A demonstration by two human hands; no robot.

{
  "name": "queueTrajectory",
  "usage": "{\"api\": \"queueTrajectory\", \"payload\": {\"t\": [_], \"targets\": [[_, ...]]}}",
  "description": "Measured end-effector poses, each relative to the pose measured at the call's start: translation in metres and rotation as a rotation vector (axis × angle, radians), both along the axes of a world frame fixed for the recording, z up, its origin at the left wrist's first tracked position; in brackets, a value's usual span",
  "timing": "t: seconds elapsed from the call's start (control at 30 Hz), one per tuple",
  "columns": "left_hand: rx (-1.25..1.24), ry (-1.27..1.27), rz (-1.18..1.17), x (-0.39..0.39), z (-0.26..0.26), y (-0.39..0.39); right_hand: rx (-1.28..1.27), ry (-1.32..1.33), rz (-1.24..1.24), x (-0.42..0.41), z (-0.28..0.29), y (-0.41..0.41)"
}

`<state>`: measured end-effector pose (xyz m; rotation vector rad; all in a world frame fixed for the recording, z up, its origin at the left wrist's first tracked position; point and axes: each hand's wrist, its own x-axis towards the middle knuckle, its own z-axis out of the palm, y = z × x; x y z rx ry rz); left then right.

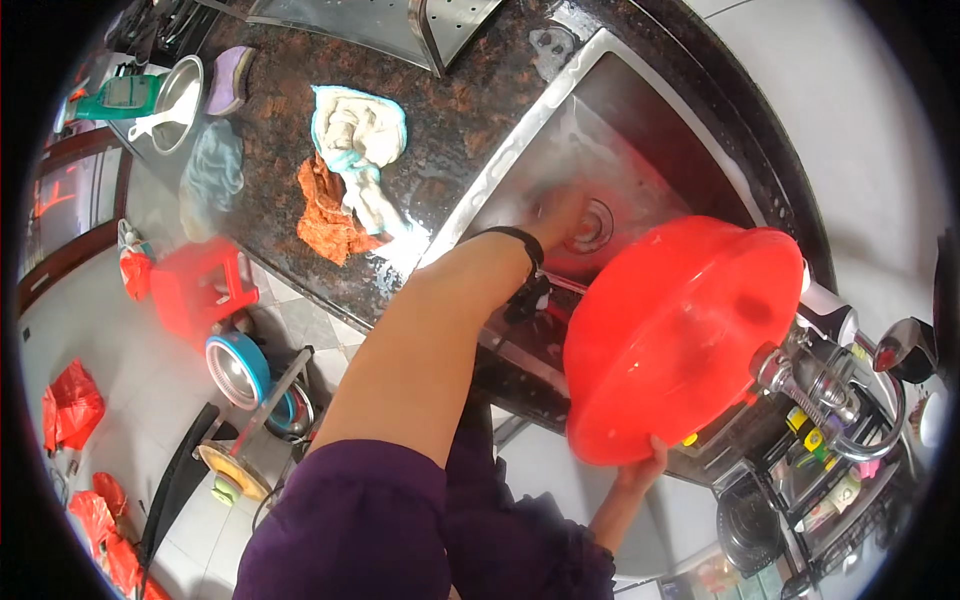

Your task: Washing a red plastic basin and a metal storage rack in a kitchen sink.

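Note:
My left hand (564, 214), blurred, reaches down into the steel sink (517, 142) beside its round drain (590, 226). A dark band circles that wrist. Its fingers are too smeared to make out. At the right, a large red plastic basin (667, 337) is held tilted over the near end of the sink, close to the faucet (817, 390). My right hand (643, 465) grips the basin's lower edge, with part of the fingers hidden by it. The basin covers part of the sink.
On the dark stone counter lie a white cloth with turquoise edging (360, 131), an orange cloth (326, 214), a purple sponge (229, 81) and a metal bowl (178, 105). A steel rack (367, 22) stands beyond. A red plastic stool (199, 289) is on the floor left.

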<state>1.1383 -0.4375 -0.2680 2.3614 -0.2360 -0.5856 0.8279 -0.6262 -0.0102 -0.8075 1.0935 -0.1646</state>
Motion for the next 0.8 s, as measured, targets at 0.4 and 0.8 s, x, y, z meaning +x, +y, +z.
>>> {"api": "queueTrajectory", "payload": {"t": [0.4, 0.8], "targets": [[0.225, -0.382, -0.66, -0.017, -0.004, -0.036, -0.049, -0.045, -0.001, 0.011, 0.004, 0.004], [-0.534, 0.495, -0.15, 0.013, 0.106, 0.028, 0.059, -0.025, -0.053, 0.0, -0.004, 0.011]]}}
